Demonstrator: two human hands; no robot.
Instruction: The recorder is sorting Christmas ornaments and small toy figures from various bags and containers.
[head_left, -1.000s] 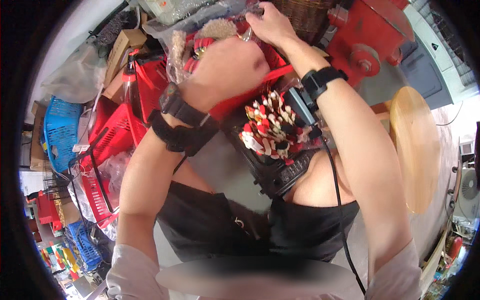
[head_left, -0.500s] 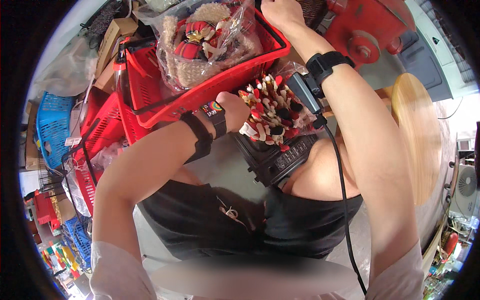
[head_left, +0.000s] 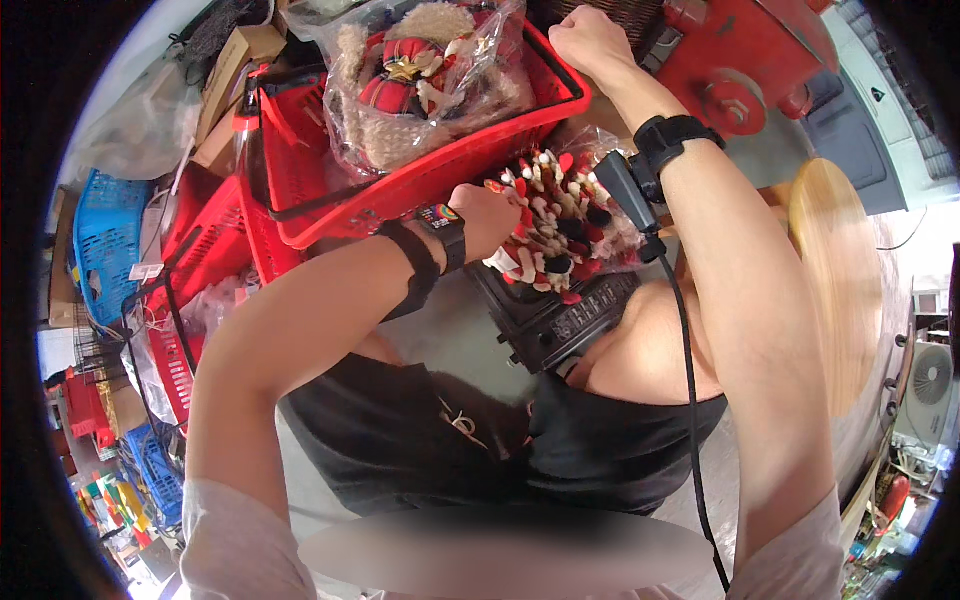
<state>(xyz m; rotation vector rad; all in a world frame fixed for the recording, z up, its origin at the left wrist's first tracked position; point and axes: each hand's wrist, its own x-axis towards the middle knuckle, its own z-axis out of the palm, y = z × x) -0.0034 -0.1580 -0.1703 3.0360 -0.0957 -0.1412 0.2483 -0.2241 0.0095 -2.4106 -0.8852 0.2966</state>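
Observation:
A cluster of small red, white and black soft pieces (head_left: 560,225) lies in clear plastic on a black plastic crate (head_left: 560,335) in front of my knees. My left hand (head_left: 484,222) is closed against the left edge of this cluster; its fingertips are hidden. Farther off, just beyond the right end of a red basket (head_left: 430,172), my right hand (head_left: 592,42) is raised with its fingers curled together. Whatever it may pinch is too small to see. A clear bag (head_left: 375,150) holding a fluffy beige item with red plaid parts rests in the basket.
More red baskets (head_left: 215,235) and a blue basket (head_left: 108,240) stand at the left. A red metal machine (head_left: 745,55) is at the far right, with a round wooden stool top (head_left: 835,290) nearer. A black cable (head_left: 690,430) hangs from my right wrist device.
The whole view has shifted slightly. My right hand has moved a little to the right and nearer, still closed. My left hand stays at the cluster's edge.

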